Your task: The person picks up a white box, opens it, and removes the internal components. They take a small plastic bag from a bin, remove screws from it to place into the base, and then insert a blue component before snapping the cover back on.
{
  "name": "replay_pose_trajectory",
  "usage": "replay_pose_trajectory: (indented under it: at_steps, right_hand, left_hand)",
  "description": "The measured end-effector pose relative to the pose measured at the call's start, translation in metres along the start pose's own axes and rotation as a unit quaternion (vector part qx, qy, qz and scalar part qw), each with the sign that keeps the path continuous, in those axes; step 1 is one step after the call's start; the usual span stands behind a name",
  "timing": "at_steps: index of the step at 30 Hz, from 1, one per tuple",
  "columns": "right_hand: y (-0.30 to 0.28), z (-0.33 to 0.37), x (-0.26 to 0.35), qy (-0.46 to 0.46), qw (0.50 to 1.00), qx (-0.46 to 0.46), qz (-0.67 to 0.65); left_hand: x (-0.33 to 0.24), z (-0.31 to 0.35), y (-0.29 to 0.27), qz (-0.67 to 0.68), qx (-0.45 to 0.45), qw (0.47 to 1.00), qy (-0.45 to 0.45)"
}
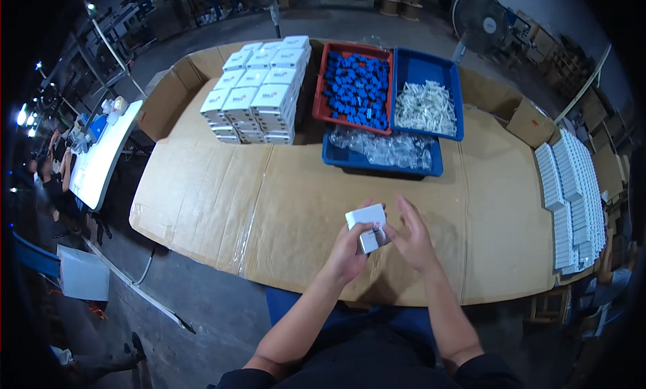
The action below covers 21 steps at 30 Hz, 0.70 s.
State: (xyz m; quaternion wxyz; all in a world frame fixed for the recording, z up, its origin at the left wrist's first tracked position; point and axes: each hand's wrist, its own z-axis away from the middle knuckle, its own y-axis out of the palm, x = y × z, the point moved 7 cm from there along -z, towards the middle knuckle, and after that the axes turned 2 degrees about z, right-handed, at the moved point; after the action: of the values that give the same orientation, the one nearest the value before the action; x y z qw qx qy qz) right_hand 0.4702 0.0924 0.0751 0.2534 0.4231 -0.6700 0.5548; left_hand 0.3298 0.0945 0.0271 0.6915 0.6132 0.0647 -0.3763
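Closest to me, my left hand [348, 249] was wrapped around a small white box [367, 226], thumb and fingers pinching its sides, holding it just above the near edge of the counter [282, 214]. My right hand [412, 239] sat just beside it with the fingers spread loosely, fingertips at the box's right side; I could not tell whether they actually touched it. The counter was covered in flat brown cardboard. Farther out, a blue tray [336, 157] held clear plastic pieces. Behind that stood a red tray [321, 86] full of small blue parts, and right beside it another blue tray [407, 62] with white parts. To the left of those rose a stack of white boxes [259, 96]. Well off to the right lay rows of flat white boxes [572, 194]. At the far end stood a fan [481, 22]
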Motion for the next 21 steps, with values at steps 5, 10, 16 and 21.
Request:
replay_pose_trajectory:
  at_steps: [5,10,16,21]
  right_hand:
    - [0.038,0.051,-0.038,0.252,0.897,0.021,-0.363]
    - [0.041,0.040,-0.014,0.268,0.819,-0.027,-0.506]
    - [0.000,0.013,-0.003,0.205,0.823,-0.065,-0.526]
    - [-0.009,0.001,0.000,0.086,0.917,-0.042,-0.388]
  left_hand:
    - [-0.017,0.020,0.020,-0.010,0.055,0.997,0.050]
    - [-0.033,0.028,0.043,-0.102,0.087,0.984,0.113]
    - [-0.049,0.023,0.025,-0.147,0.061,0.967,0.199]
    - [-0.050,0.012,0.019,-0.283,0.011,0.951,0.128]
